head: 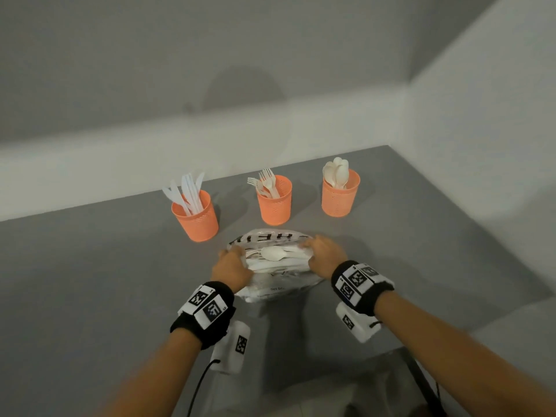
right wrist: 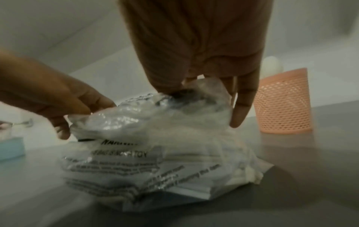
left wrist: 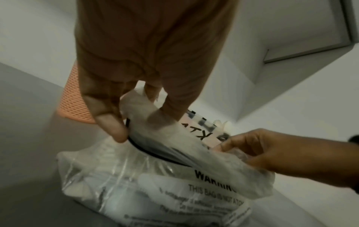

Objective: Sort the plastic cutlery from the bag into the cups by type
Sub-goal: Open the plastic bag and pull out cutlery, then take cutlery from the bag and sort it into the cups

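Note:
A clear plastic bag (head: 272,284) with black print lies on the grey table, white cutlery showing in its mouth, a spoon (head: 272,254) on top. My left hand (head: 231,264) pinches the bag's left rim (left wrist: 136,122). My right hand (head: 323,252) grips the right rim (right wrist: 204,92); together they hold the mouth apart. Behind stand three orange mesh cups: the left cup (head: 195,216) holds knives, the middle cup (head: 275,201) forks, the right cup (head: 340,195) spoons.
The table (head: 90,281) meets white walls at the back and at the right, close behind the cups. A pale blue object (right wrist: 10,148) sits at the far left edge of the right wrist view.

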`<move>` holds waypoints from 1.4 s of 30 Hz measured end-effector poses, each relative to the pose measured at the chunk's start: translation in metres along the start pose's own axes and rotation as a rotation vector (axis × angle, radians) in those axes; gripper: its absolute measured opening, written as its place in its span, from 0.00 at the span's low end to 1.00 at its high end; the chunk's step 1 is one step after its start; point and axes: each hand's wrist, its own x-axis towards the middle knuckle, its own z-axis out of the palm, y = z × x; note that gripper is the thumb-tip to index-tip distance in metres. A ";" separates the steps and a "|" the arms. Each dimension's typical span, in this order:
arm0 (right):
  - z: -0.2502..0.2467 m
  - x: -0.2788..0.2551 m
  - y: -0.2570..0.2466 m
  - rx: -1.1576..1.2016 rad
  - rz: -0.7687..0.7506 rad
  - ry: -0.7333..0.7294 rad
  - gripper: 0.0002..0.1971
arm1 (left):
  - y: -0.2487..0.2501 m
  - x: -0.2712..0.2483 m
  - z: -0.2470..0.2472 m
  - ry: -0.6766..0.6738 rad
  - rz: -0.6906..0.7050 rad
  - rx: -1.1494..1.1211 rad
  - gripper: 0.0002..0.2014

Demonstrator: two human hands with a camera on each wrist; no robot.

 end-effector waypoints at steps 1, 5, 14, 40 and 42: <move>-0.001 -0.004 0.002 0.007 0.001 -0.004 0.26 | 0.001 0.001 -0.001 -0.005 0.010 -0.021 0.22; -0.012 -0.024 0.017 0.159 0.035 0.073 0.30 | 0.020 0.008 -0.001 -0.002 0.110 -0.064 0.22; -0.062 -0.067 0.114 0.188 0.335 0.291 0.30 | 0.148 0.035 0.060 -0.056 0.476 -0.001 0.26; -0.089 -0.015 0.189 -0.098 0.379 0.009 0.31 | 0.243 0.059 0.115 -0.241 0.598 0.097 0.29; -0.092 -0.012 0.192 -0.099 0.382 0.032 0.30 | 0.245 0.060 0.112 -0.207 0.597 0.069 0.29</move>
